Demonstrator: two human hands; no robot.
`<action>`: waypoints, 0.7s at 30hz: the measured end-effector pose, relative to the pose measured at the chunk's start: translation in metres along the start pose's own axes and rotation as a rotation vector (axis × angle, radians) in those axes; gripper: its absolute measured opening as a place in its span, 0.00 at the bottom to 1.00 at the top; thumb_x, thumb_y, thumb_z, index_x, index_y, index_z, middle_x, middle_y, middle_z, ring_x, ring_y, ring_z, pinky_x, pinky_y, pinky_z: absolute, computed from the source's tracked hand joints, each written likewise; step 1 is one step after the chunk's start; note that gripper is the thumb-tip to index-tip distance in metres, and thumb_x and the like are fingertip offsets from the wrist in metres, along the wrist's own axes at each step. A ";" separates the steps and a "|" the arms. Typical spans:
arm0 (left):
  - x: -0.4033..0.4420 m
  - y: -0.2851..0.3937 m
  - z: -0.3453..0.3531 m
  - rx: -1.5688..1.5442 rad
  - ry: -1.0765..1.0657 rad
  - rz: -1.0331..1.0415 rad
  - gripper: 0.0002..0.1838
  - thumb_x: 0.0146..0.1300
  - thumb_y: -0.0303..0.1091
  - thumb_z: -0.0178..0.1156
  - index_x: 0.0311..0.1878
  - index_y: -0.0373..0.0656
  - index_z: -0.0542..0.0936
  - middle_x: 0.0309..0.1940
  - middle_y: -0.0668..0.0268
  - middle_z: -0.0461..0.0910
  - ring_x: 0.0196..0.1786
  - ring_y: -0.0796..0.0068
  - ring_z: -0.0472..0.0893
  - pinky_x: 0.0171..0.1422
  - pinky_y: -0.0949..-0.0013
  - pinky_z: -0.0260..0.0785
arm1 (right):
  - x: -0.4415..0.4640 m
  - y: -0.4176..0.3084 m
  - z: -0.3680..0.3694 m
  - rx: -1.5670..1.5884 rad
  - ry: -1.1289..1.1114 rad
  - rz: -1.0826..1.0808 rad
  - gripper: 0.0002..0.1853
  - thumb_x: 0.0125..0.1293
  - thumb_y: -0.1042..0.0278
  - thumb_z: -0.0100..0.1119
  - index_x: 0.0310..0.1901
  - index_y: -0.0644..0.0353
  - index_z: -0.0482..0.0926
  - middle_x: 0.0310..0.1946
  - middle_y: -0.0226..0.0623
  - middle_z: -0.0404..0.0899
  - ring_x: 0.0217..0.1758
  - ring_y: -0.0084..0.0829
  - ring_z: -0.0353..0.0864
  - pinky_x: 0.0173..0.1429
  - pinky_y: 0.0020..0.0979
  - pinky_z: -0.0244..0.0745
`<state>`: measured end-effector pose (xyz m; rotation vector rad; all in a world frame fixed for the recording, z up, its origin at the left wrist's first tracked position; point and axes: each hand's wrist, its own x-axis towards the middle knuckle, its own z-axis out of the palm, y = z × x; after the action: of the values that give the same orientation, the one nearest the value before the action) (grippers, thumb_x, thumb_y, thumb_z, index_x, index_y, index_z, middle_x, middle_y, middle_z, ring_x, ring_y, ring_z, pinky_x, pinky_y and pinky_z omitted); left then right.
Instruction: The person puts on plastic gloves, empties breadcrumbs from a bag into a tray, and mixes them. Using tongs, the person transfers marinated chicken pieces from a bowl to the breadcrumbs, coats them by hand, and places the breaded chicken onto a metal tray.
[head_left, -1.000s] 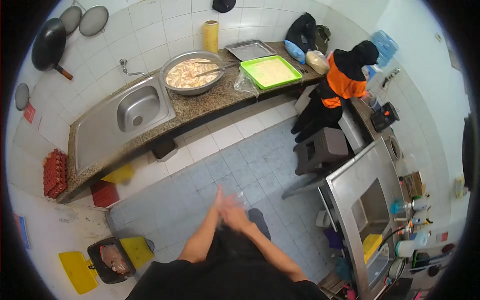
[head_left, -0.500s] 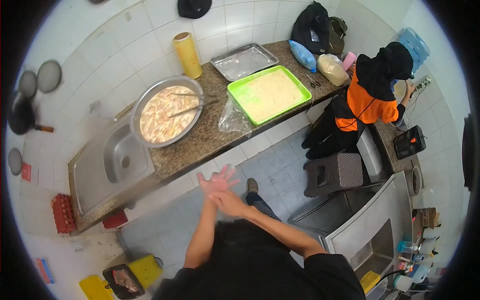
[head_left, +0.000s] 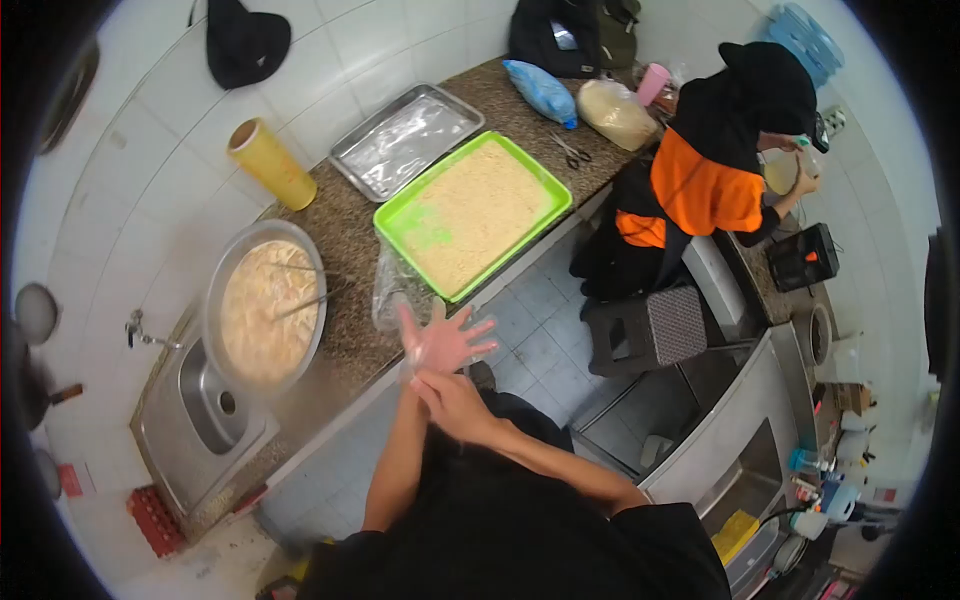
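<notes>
My left hand (head_left: 450, 338) is raised at the counter's front edge, fingers spread wide, inside a clear plastic glove (head_left: 418, 354). At the left wrist, my right hand (head_left: 452, 408) is bare and closed on the glove's cuff. Just beyond the left fingers lies a crumpled clear plastic bag (head_left: 390, 285), partly under a bright green tray (head_left: 558, 196) spread with pale crumbs (head_left: 490, 200). To the left stands a large metal bowl (head_left: 213, 318) of pale pieces in liquid (head_left: 262, 325), with metal tongs (head_left: 300, 305) resting in it.
Along the counter are a metal tray (head_left: 405, 140), a yellow wrap roll (head_left: 270, 162), scissors (head_left: 571, 150), a blue bag (head_left: 541, 92) and a sink (head_left: 215, 395). A co-worker in orange and black (head_left: 710, 180) stands at the right, beside a stool (head_left: 650, 330).
The view has shifted right and closer to the counter. My hands have moved up toward the green tray, the right still at the left wrist. The co-worker's hands now hold something small.
</notes>
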<state>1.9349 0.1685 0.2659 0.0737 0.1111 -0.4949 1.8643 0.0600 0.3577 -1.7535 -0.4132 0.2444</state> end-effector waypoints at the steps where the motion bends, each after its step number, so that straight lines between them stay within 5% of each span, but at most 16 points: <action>1: 0.013 -0.001 -0.001 -0.002 -0.037 -0.061 0.48 0.59 0.87 0.44 0.78 0.73 0.60 0.76 0.45 0.60 0.73 0.19 0.60 0.62 0.18 0.66 | 0.005 -0.001 -0.003 0.008 0.042 0.012 0.10 0.76 0.65 0.55 0.41 0.63 0.78 0.32 0.54 0.79 0.36 0.57 0.81 0.39 0.49 0.73; 3: 0.040 0.009 0.004 0.003 -0.226 -0.172 0.48 0.61 0.85 0.43 0.79 0.72 0.56 0.76 0.45 0.60 0.71 0.18 0.62 0.55 0.22 0.73 | 0.016 -0.005 -0.014 0.041 0.097 0.028 0.09 0.76 0.65 0.55 0.43 0.63 0.79 0.31 0.53 0.78 0.33 0.52 0.80 0.38 0.46 0.73; 5: 0.058 0.025 0.013 0.203 0.016 -0.104 0.47 0.65 0.82 0.44 0.80 0.67 0.52 0.72 0.46 0.66 0.67 0.26 0.70 0.50 0.33 0.79 | 0.029 -0.009 -0.031 0.105 0.124 0.054 0.10 0.76 0.64 0.56 0.46 0.63 0.79 0.29 0.53 0.76 0.29 0.45 0.79 0.38 0.43 0.73; 6: 0.062 0.032 0.022 0.307 0.143 -0.076 0.47 0.67 0.80 0.44 0.81 0.65 0.51 0.70 0.47 0.68 0.64 0.30 0.74 0.47 0.38 0.82 | 0.037 -0.006 -0.040 0.135 0.171 0.135 0.10 0.75 0.63 0.59 0.48 0.60 0.81 0.28 0.45 0.77 0.31 0.33 0.77 0.41 0.37 0.73; 8: 0.070 0.036 0.051 0.576 0.315 0.163 0.45 0.71 0.74 0.45 0.81 0.57 0.52 0.66 0.49 0.73 0.55 0.44 0.81 0.46 0.49 0.82 | 0.054 -0.013 -0.074 0.169 0.391 0.158 0.12 0.73 0.65 0.63 0.54 0.56 0.79 0.35 0.33 0.81 0.40 0.29 0.78 0.46 0.33 0.74; 10: 0.068 0.032 0.081 0.827 0.348 0.245 0.40 0.74 0.66 0.49 0.78 0.49 0.57 0.61 0.53 0.77 0.47 0.56 0.84 0.44 0.59 0.81 | 0.069 -0.021 -0.102 0.619 0.642 0.255 0.26 0.70 0.75 0.63 0.67 0.51 0.69 0.49 0.31 0.77 0.53 0.29 0.78 0.53 0.32 0.75; 14: 0.054 0.019 0.115 1.372 0.177 0.113 0.22 0.75 0.46 0.60 0.62 0.41 0.77 0.46 0.61 0.83 0.38 0.75 0.81 0.39 0.71 0.76 | 0.085 -0.023 -0.132 1.077 0.576 0.064 0.45 0.57 0.93 0.55 0.76 0.51 0.56 0.62 0.41 0.72 0.61 0.33 0.77 0.57 0.29 0.77; 18: 0.053 0.028 0.145 1.568 0.375 0.219 0.09 0.73 0.35 0.64 0.42 0.38 0.86 0.29 0.70 0.82 0.32 0.82 0.78 0.37 0.75 0.70 | 0.094 -0.020 -0.139 0.970 0.468 0.046 0.46 0.56 0.95 0.55 0.76 0.50 0.57 0.64 0.43 0.72 0.62 0.32 0.77 0.58 0.28 0.77; 21: 0.055 0.049 0.147 1.689 0.371 0.474 0.13 0.75 0.37 0.62 0.38 0.37 0.85 0.26 0.71 0.80 0.29 0.83 0.75 0.35 0.74 0.67 | 0.095 0.000 -0.140 0.851 0.488 0.052 0.43 0.60 0.91 0.58 0.76 0.52 0.57 0.65 0.43 0.73 0.61 0.31 0.78 0.59 0.28 0.77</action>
<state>2.0194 0.1711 0.4067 1.8067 0.0068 0.0283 2.0045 -0.0270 0.3948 -0.9318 0.1003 0.0084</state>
